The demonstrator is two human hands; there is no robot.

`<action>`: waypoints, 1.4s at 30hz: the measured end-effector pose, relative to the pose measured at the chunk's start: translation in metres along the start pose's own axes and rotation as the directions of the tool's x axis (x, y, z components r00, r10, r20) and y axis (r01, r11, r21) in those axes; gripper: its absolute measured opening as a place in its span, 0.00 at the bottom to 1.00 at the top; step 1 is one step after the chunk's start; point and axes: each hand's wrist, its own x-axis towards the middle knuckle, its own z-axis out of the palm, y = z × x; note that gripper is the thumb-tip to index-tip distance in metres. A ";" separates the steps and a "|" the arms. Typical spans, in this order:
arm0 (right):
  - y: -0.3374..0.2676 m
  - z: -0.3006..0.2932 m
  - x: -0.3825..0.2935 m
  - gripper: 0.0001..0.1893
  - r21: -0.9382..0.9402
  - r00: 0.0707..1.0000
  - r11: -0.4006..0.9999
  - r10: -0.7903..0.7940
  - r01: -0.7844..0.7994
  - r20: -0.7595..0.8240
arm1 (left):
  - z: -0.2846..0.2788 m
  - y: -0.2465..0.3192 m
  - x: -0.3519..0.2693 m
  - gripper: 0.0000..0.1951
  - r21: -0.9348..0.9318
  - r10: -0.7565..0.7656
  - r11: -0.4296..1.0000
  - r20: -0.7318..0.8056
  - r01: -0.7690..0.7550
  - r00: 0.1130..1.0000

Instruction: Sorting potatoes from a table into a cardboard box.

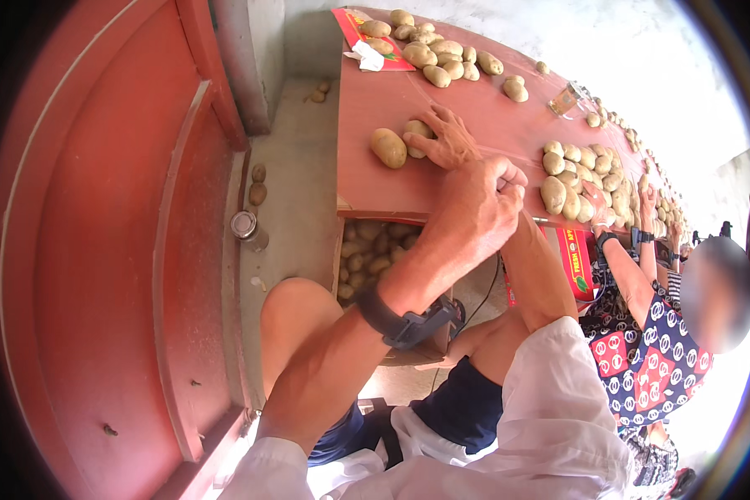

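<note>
My forearms cross over the red tabletop (375,194). My right hand (447,140) reaches to the left, its thumb and fingers around a potato (416,130) resting on the table. Just left of it lies a larger potato (388,149). My left hand (500,194), with a black device strapped to its wrist, is above my right wrist or forearm, its fingers curled and pinched together. I see nothing between those fingers, and their inner side is partly hidden. Beneath the table edge, a cardboard box (340,262) of potatoes stands between my knees.
Loose potatoes (447,56) and red printed cardboard (350,28) with white tissue (365,56) lie at the far side. A glass mug (565,100) stands beyond a potato pile (584,169). Co-workers' hands (595,203) work at right. A lidded jar (250,230) stands left by the red door (112,219).
</note>
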 end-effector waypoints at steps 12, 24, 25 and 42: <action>0.049 0.027 -0.028 0.35 0.205 0.994 0.974 0.081 -0.094 0.070 | -0.061 0.013 0.005 0.13 -0.116 -0.033 0.993 -0.108 0.020 0.994; 0.003 -0.008 -0.075 0.41 0.189 0.957 0.949 0.273 -0.251 -0.095 | -0.084 0.029 0.017 0.11 -0.247 -0.034 0.968 -0.288 -0.039 0.957; 0.000 -0.011 -0.078 0.41 0.189 0.957 0.948 0.276 -0.255 -0.090 | -0.085 0.028 0.018 0.11 -0.242 -0.028 0.969 -0.293 -0.046 0.956; 0.022 -0.025 -0.117 0.26 0.237 0.994 0.969 -0.046 0.069 -0.102 | -0.092 0.012 0.037 0.09 -0.222 0.100 0.964 -0.213 -0.148 0.972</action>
